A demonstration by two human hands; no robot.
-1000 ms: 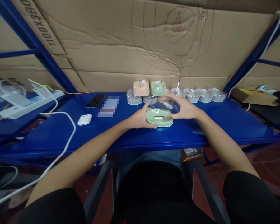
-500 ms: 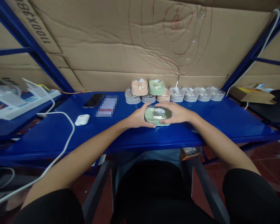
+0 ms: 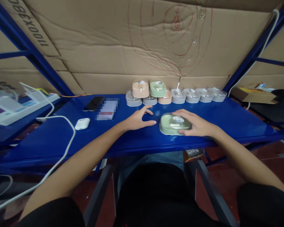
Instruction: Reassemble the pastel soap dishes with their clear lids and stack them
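A green box with a clear domed lid [image 3: 167, 124] is gripped at its right end by my right hand [image 3: 196, 123], near the front of the blue table. On the lid are a round white label and a pale latch or handle. My left hand [image 3: 140, 119] is apart from the box, to its left, with thumb and fingers spread and nothing in them. Behind my hands, a peach box [image 3: 140, 90] and another green box [image 3: 158, 91] rest on top of a row of similar grey and peach boxes.
Several grey lidded boxes [image 3: 191, 96] continue the row to the right. On the left lie a white earphone case [image 3: 82, 124], a dark phone [image 3: 93, 104] and a blurred-out phone-like item [image 3: 107, 109]. A white cable [image 3: 71, 138] crosses the left side. Cardboard [image 3: 97, 37] walls the back.
My left hand has let go of the green box. My right hand has moved it to the right and slightly nearer to me.
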